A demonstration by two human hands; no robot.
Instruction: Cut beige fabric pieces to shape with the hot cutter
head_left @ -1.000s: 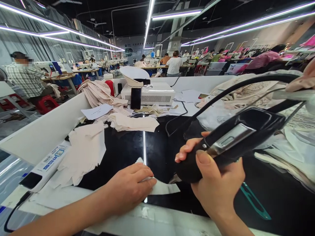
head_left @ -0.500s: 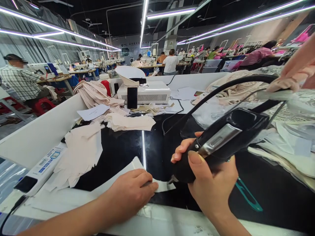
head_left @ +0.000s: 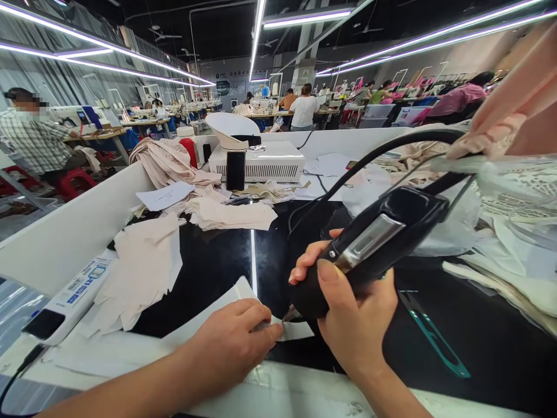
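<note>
My right hand (head_left: pixel 354 313) is wrapped around a black corded handheld tool (head_left: pixel 369 235) with a silver plate on its side. The tool's metal tip (head_left: pixel 290 314) touches the pale fabric piece (head_left: pixel 226 299) near its right end. My left hand (head_left: pixel 237 339) is closed, its fingertips gripping and pressing that piece against the black tabletop (head_left: pixel 209 267), just left of the tip. Something grey shows under its fingers, too small to make out. Teal thread snips (head_left: pixel 439 342) lie to the right of my right hand.
Stacked pale fabric pieces (head_left: pixel 143 261) lie left, beside a white power strip (head_left: pixel 76 296). A white machine box (head_left: pixel 278 165) and a phone (head_left: pixel 235 171) stand at the back. Plastic-wrapped lace fabric (head_left: pixel 509 191) is piled right. The tool's cable (head_left: pixel 348 180) arches over the table. Co-workers sit beyond.
My right hand and the tool have moved left, bringing the tip along the fabric piece towards my left fingers. The snips show more fully. My left hand has barely moved.
</note>
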